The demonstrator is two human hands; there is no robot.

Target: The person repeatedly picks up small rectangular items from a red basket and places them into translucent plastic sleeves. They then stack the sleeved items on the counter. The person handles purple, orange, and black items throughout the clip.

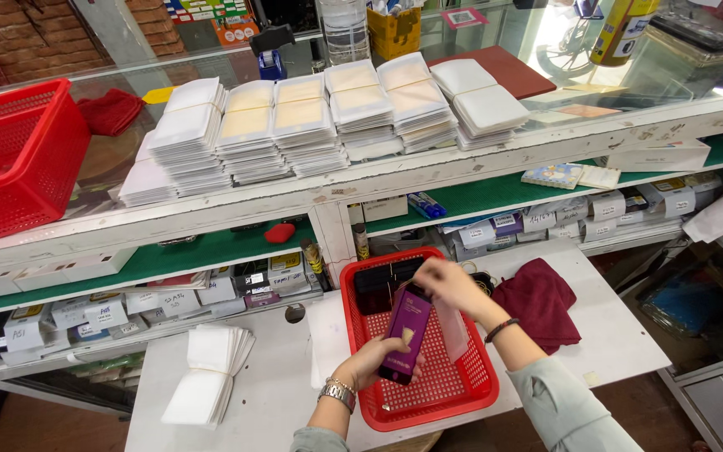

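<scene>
Left hand (pixel 371 362) grips a purple phone (pixel 404 333) over the red basket (pixel 428 400); right hand (pixel 452 287) pinches a clear film (pixel 453 328) beside its top edge. Best held steady, film kept square.

White pull-out work shelf (pixel 621 335): red mesh basket (pixel 470 393) sits at centre, dark red cloth (pixel 546 305) just right of it, fanned stack of white sleeves (pixel 207 372) at left. Glass counter top (pixel 546 113) above: row of banded white packet stacks (pixel 328 117), large red basket (pixel 10 155) at far left, red cloth (pixel 110 109) beside it.
</scene>
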